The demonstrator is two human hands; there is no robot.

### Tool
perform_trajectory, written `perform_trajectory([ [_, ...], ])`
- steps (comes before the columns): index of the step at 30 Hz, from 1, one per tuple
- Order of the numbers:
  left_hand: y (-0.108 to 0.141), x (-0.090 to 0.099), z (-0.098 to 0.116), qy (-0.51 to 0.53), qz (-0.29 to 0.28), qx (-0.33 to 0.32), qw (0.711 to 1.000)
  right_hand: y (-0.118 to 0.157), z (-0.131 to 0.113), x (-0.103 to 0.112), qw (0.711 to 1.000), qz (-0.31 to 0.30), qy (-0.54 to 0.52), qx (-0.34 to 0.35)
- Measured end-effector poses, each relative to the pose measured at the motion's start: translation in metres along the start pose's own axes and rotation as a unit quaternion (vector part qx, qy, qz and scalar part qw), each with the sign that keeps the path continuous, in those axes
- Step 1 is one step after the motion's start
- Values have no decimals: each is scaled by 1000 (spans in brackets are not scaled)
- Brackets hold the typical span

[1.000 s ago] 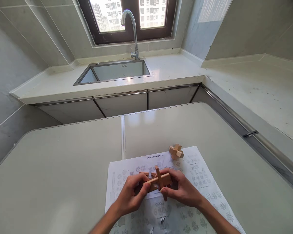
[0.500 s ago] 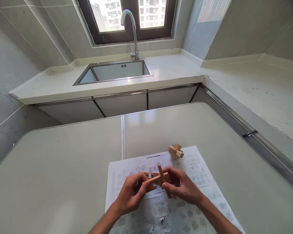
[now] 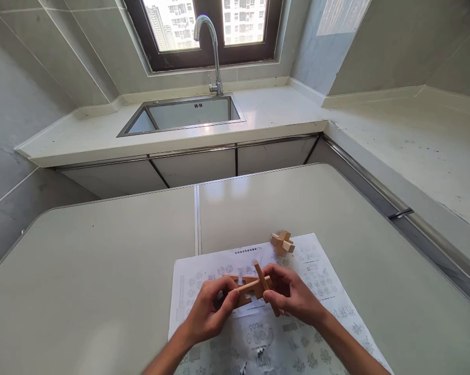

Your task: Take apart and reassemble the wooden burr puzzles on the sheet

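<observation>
Between my hands, above a printed sheet (image 3: 258,333), are several notched wooden puzzle pieces. My left hand (image 3: 213,307) pinches the left end of a notched wooden puzzle piece (image 3: 247,292) between thumb and fingers. A slim wooden stick (image 3: 263,278) stands tilted across the right part of that piece, its top leaning left. My right hand (image 3: 291,294) is closed around the stick and the right end of the notched piece. Another notched piece lies just behind, partly hidden by my left fingers. An assembled wooden burr puzzle (image 3: 282,242) rests at the sheet's top edge.
The sheet lies on a pale table (image 3: 102,271) with a seam strip (image 3: 198,219). Beyond the table stands a white counter (image 3: 274,109) with a sink (image 3: 195,113) and a tap (image 3: 216,57) beneath a window. Another counter (image 3: 418,135) runs along the right.
My right hand has shifted slightly right, and the stick's lower end has moved right with it, so it leans more. My left hand and the burr puzzle have stayed in place.
</observation>
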State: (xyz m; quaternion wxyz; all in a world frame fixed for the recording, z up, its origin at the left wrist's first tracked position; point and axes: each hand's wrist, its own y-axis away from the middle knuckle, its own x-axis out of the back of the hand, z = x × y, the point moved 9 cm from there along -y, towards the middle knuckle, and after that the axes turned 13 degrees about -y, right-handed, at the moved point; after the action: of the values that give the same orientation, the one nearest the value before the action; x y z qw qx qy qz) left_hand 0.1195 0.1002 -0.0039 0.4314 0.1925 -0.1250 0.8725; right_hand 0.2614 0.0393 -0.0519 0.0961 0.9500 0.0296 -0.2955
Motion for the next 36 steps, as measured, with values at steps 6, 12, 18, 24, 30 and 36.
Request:
perform_trajectory([
  [6, 1, -4, -6, 37, -29, 16, 999, 3, 13, -8, 989, -86, -109, -47],
  [12, 3, -12, -11, 101, -81, 50, 990, 10, 25, -13, 975, -138, -133, -114],
  [18, 3, -15, -15, 125, -92, 66, 986, 11, 24, -11, 972, -125, -161, -119],
  [24, 3, -15, -16, 132, -91, 69, 985, 10, 23, -12, 972, -121, -160, -123],
  [30, 4, -14, -17, 140, -79, 81, 984, 11, 24, -9, 978, -123, -141, -87],
  [36, 2, -13, -13, 124, -70, 71, 987, 12, 23, -2, 983, -75, -129, -109],
])
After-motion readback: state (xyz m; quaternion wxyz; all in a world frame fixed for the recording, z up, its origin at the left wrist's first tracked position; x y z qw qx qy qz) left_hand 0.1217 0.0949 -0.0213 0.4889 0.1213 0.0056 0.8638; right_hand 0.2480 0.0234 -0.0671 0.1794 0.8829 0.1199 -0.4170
